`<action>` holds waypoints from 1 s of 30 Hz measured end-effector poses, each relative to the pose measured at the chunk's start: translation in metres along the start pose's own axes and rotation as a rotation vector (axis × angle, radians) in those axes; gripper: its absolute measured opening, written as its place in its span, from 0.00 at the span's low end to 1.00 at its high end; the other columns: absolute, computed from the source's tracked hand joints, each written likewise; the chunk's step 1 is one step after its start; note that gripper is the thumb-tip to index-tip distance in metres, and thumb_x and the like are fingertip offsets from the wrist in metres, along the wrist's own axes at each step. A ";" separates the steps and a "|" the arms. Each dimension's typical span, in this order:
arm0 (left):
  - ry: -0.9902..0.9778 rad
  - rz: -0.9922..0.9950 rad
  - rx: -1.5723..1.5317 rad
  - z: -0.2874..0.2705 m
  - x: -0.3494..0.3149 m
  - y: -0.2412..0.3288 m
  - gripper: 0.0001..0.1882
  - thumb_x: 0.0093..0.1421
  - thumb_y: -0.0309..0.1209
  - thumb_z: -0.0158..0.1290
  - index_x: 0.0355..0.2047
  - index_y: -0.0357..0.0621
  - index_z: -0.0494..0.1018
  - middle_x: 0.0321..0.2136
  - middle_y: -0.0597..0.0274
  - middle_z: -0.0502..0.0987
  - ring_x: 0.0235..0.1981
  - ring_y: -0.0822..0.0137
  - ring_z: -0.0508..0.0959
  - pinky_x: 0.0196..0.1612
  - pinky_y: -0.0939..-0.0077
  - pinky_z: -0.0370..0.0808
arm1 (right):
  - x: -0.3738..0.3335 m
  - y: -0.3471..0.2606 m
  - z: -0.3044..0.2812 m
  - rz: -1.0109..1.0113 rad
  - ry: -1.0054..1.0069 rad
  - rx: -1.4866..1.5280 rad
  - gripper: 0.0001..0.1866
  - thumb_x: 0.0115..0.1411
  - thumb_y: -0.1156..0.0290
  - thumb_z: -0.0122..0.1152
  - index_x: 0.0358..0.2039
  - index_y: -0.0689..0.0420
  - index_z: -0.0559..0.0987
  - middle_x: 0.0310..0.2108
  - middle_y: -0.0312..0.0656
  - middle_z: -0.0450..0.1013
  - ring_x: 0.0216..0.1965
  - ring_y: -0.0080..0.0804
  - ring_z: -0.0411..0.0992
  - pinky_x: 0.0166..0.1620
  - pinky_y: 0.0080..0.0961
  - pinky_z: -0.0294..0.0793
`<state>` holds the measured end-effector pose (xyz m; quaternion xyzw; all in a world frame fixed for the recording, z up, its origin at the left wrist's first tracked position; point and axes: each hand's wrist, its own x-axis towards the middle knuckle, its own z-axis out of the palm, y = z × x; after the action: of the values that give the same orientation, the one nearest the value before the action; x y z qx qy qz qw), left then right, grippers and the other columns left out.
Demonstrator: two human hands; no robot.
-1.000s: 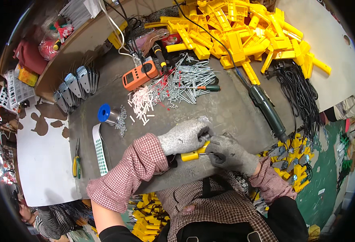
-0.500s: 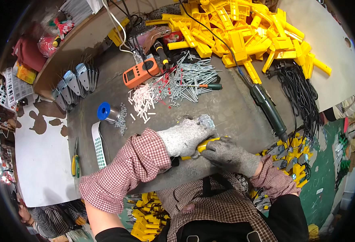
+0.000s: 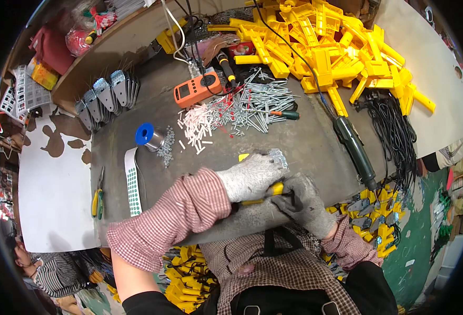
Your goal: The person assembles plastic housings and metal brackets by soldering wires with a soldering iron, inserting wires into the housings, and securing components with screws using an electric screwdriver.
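Note:
My left hand (image 3: 255, 176), in a white knit glove with silvery wrapping at the fingertips, is closed over a yellow plastic housing (image 3: 277, 188) near the table's front edge. Most of the housing is hidden under the glove; bits of yellow show at both sides. My right hand (image 3: 305, 202), in a dirty grey glove, has its fingers curled at the right end of the same housing. What lies between those fingers besides the yellow end is hidden.
Beyond my hands lie a screw pile (image 3: 265, 100), pale sleeves (image 3: 194, 126), an orange meter (image 3: 197, 90) and a solder spool (image 3: 150, 135). Yellow housings (image 3: 321, 52) heap at the back. A corded electric screwdriver (image 3: 353, 149) and black cables (image 3: 392, 131) are right; pliers (image 3: 98, 197) left.
The view has shifted slightly. My right hand has turned from lying over the yellow housing to curling its fingers at the right end. My left hand keeps its hold.

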<state>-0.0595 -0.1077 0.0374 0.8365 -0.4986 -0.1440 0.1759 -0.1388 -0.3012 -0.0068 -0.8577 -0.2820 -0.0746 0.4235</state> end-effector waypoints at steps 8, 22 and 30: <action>-0.030 -0.149 -0.087 -0.001 0.002 -0.006 0.23 0.53 0.30 0.59 0.50 0.45 0.73 0.43 0.51 0.76 0.49 0.51 0.76 0.56 0.54 0.70 | 0.009 -0.002 0.003 -0.005 -0.045 -0.147 0.18 0.51 0.74 0.70 0.39 0.57 0.71 0.39 0.49 0.71 0.39 0.52 0.68 0.45 0.43 0.67; 0.090 -0.204 0.032 0.003 -0.047 -0.006 0.46 0.46 0.49 0.69 0.60 0.35 0.64 0.62 0.44 0.60 0.65 0.41 0.59 0.65 0.46 0.61 | 0.029 -0.020 0.002 0.008 -0.167 -0.220 0.17 0.52 0.73 0.66 0.43 0.57 0.73 0.38 0.48 0.70 0.44 0.49 0.68 0.49 0.43 0.66; 0.484 -0.574 -0.034 0.060 -0.122 0.037 0.44 0.47 0.48 0.69 0.60 0.43 0.64 0.54 0.46 0.70 0.56 0.44 0.69 0.57 0.51 0.69 | 0.076 -0.023 -0.028 0.041 -0.562 -0.011 0.22 0.51 0.74 0.62 0.48 0.59 0.71 0.40 0.49 0.71 0.45 0.48 0.72 0.49 0.37 0.72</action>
<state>-0.1700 -0.0256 0.0074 0.9490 -0.1855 0.0061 0.2549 -0.0855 -0.2798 0.0547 -0.8524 -0.3705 0.1735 0.3256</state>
